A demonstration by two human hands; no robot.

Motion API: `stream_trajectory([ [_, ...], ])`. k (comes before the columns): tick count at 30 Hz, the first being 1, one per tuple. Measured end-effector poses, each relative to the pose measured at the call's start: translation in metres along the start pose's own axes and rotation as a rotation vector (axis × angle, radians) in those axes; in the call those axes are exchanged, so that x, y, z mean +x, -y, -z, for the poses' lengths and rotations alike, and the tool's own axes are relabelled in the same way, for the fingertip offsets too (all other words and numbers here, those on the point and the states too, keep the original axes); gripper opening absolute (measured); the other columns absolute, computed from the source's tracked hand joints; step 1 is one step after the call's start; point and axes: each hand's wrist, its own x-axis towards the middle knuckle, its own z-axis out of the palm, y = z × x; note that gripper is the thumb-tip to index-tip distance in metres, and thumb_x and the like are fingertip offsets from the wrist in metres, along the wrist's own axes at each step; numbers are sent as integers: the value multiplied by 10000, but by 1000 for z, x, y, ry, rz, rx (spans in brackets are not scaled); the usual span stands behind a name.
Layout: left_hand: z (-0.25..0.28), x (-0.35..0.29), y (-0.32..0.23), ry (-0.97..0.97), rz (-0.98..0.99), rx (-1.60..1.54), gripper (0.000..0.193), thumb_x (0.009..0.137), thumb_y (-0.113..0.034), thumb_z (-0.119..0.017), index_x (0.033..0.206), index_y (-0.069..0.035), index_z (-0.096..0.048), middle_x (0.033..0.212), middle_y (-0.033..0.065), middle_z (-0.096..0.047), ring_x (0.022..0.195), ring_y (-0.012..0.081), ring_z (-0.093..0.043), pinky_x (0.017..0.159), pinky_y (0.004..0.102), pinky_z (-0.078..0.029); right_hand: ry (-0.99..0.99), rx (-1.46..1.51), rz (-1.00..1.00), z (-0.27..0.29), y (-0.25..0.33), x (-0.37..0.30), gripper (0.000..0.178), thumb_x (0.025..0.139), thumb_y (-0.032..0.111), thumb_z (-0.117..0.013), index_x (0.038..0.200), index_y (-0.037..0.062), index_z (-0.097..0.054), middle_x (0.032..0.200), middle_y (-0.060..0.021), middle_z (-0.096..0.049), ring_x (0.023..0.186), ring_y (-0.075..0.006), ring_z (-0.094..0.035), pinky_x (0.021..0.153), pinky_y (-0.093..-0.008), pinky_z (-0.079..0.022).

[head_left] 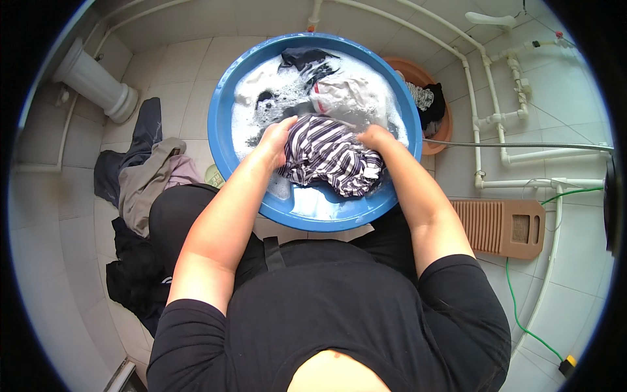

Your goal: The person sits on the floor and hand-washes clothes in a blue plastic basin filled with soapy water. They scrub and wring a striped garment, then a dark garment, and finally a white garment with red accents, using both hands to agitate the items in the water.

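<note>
A wet garment with dark and white stripes [330, 153] lies bunched over the near half of a round blue basin [217, 124]. My left hand [279, 140] grips its left edge, the thumb at the top and the other fingers hidden by cloth. On the far right side, my right hand [377, 137] is closed on the fabric, its fingertips partly out of sight. Behind the stripes, a pale garment with a red edge [353, 95] and dark cloth [304, 59] sit in white suds [251, 81].
An orange-brown basin [447, 124] with clothes stands beyond the blue one at right. A brown washboard [496, 227] leans near white wall pipes [542, 155]. Clothes, including a beige garment [147, 179] and a black one [137, 268], lie on the left floor. A white pedestal [98, 81] stands far left.
</note>
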Motion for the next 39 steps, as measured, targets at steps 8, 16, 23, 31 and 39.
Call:
stream_trajectory([
  [8, -21, 13, 24, 54, -317, 19, 387, 884, -229, -555, 1207, -44, -450, 1109, 130, -574, 1003, 198, -577, 886, 351, -466, -234, 958, 689, -16, 16, -35, 274, 716, 114, -590, 948, -27, -631, 1048, -84, -587, 943, -172, -552, 837, -267, -435],
  [16, -10, 27, 26, 157, -164, 4, 365, 879, -327, -563, 1140, -82, -490, 1047, 69, -548, 895, 157, -560, 757, 294, -480, -598, 678, 1205, -30, 130, -144, 94, 700, 87, -611, 720, 25, -542, 853, -101, -578, 728, -262, -573, 639, -319, -462],
  [23, -31, 1, 37, -127, -198, -114, 220, 857, -297, -547, 915, -87, -575, 868, 43, -600, 776, 141, -585, 647, 289, -480, -994, 693, 685, -35, 123, -92, 182, 716, 203, -617, 640, 47, -562, 627, -128, -561, 569, -318, -555, 516, -375, -445],
  [31, 23, 33, 50, -5, -631, 409, 247, 876, -275, -445, 917, -68, -574, 845, 82, -589, 770, 183, -573, 711, 320, -471, -908, 609, 944, -39, 148, -140, 189, 729, 205, -608, 604, 86, -531, 622, -122, -539, 579, -298, -567, 524, -366, -458],
  [39, -28, 12, 33, 42, -278, -73, 265, 885, -285, -466, 877, -50, -586, 851, 104, -642, 784, 211, -629, 706, 363, -529, -629, 482, 125, 16, 75, -41, 399, 809, 501, -547, 881, 117, -623, 896, -133, -636, 874, -315, -604, 764, -413, -460],
])
